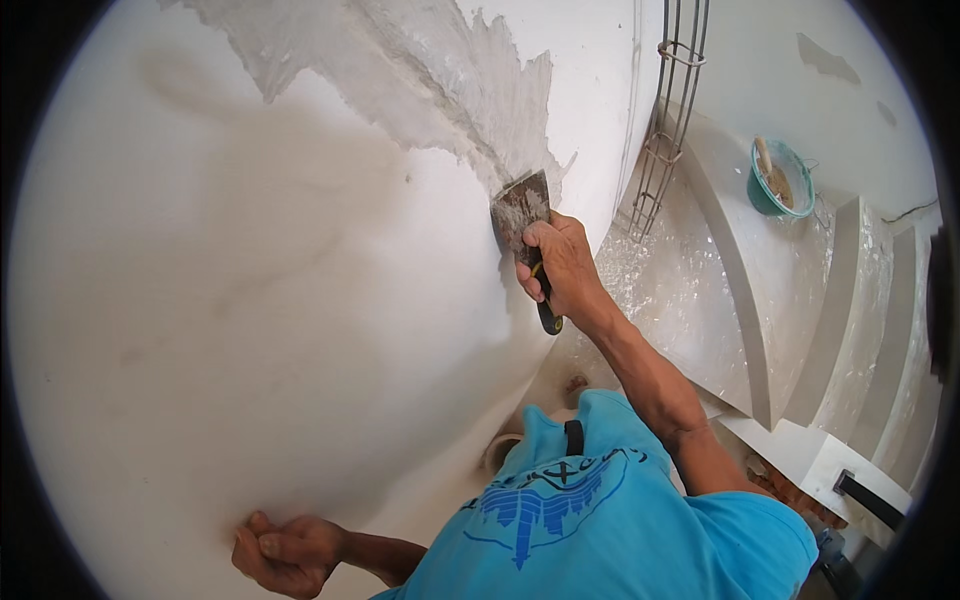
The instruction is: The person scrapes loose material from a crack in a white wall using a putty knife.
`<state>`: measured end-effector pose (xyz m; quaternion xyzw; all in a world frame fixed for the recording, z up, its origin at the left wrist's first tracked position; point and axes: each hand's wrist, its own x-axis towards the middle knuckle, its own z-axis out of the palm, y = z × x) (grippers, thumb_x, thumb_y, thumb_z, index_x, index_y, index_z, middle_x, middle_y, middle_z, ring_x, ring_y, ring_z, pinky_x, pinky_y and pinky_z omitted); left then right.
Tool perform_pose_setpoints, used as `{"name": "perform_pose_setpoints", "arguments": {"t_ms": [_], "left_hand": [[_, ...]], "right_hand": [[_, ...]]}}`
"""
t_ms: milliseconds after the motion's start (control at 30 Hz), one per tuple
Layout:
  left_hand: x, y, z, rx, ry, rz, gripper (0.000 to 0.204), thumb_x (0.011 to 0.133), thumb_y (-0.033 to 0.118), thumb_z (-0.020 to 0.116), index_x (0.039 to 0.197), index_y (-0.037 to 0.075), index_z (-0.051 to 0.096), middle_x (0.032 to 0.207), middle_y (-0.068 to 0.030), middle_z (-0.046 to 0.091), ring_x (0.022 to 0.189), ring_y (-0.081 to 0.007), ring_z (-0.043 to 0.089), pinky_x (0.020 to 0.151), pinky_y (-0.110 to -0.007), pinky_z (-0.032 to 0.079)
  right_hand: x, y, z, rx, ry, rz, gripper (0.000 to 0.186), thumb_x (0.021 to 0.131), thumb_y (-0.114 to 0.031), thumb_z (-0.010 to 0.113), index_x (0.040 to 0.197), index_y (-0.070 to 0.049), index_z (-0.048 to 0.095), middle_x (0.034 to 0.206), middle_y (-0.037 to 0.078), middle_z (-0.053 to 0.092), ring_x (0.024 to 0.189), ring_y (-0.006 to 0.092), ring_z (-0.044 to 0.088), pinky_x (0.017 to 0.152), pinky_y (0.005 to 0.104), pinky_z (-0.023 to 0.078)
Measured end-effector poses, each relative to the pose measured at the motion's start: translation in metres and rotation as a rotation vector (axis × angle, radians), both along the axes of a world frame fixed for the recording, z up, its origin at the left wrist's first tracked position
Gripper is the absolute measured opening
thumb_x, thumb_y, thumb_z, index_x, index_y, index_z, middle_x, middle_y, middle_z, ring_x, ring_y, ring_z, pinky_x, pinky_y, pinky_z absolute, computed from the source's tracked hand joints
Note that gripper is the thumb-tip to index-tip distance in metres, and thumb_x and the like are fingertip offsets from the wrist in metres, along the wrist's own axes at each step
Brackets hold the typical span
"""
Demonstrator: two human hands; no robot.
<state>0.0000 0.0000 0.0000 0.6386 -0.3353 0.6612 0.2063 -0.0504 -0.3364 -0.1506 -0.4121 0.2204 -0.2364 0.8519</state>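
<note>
My right hand (555, 260) grips the dark handle of a putty knife (522, 210), its plaster-smeared blade against the white wall (250, 260). The blade sits at the lower end of a rough grey patch of filler (420, 70) that runs diagonally from the top. My left hand (285, 555) is low at the left, close against the wall, with fingers curled; whatever is inside them, if anything, is hidden.
Curved steps (735, 270) spattered with white descend at the right. A teal bucket (770, 200) with a tool and pale material rests on them. A steel bar cage (670, 120) stands beside the wall. A white ledge with a black bar (865, 495) is at lower right.
</note>
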Motion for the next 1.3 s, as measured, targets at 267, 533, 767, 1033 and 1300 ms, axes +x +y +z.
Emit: {"name": "perform_pose_setpoints", "arguments": {"t_ms": [267, 533, 767, 1033, 1300], "left_hand": [[-0.002, -0.003, 0.001, -0.002, -0.040, 0.029, 0.023, 0.095, 0.010, 0.058, 0.094, -0.013, 0.064, 0.079, -0.0171, 0.063, 0.062, -0.0243, 0.062, 0.056, -0.033, 0.056], [0.005, -0.001, -0.004, -0.021, -0.027, -0.018, 0.021, 0.095, 0.008, 0.058, 0.097, -0.012, 0.063, 0.083, -0.0180, 0.063, 0.064, -0.0249, 0.063, 0.057, -0.034, 0.058], [0.004, -0.029, 0.010, -0.002, -0.101, -0.060, 0.031, 0.093, 0.021, 0.063, 0.086, -0.009, 0.064, 0.068, -0.0157, 0.060, 0.053, -0.0213, 0.052, 0.050, -0.034, 0.045], [0.006, -0.034, 0.013, -0.006, -0.138, -0.083, 0.030, 0.095, 0.018, 0.059, 0.078, -0.006, 0.063, 0.063, -0.0124, 0.057, 0.052, -0.0199, 0.051, 0.048, -0.031, 0.040], [0.005, 0.002, 0.001, -0.010, -0.024, -0.066, 0.023, 0.095, 0.009, 0.055, 0.098, -0.012, 0.064, 0.080, -0.0180, 0.060, 0.068, -0.0256, 0.059, 0.064, -0.034, 0.053]], "right_hand": [[-0.002, -0.003, 0.015, -0.122, -0.022, -0.022, 0.021, 0.083, -0.020, 0.049, 0.080, 0.001, 0.052, 0.058, 0.005, 0.052, 0.042, 0.0093, 0.045, 0.037, 0.0240, 0.036], [0.003, -0.003, -0.008, -0.095, 0.045, -0.132, 0.021, 0.082, -0.019, 0.050, 0.080, 0.001, 0.055, 0.060, 0.006, 0.054, 0.044, 0.0091, 0.046, 0.038, 0.0240, 0.036], [0.002, -0.002, 0.000, -0.118, 0.056, -0.140, 0.018, 0.082, -0.016, 0.050, 0.080, 0.001, 0.054, 0.062, 0.005, 0.055, 0.045, 0.0081, 0.046, 0.038, 0.0246, 0.038], [0.007, -0.002, 0.046, -0.186, 0.030, -0.113, 0.020, 0.082, -0.018, 0.051, 0.079, 0.002, 0.053, 0.062, 0.004, 0.055, 0.048, 0.0099, 0.048, 0.041, 0.0244, 0.038], [0.007, -0.006, 0.011, -0.125, 0.035, -0.211, 0.021, 0.082, -0.019, 0.049, 0.080, 0.001, 0.057, 0.059, 0.005, 0.055, 0.044, 0.0087, 0.047, 0.039, 0.0240, 0.038]]}}
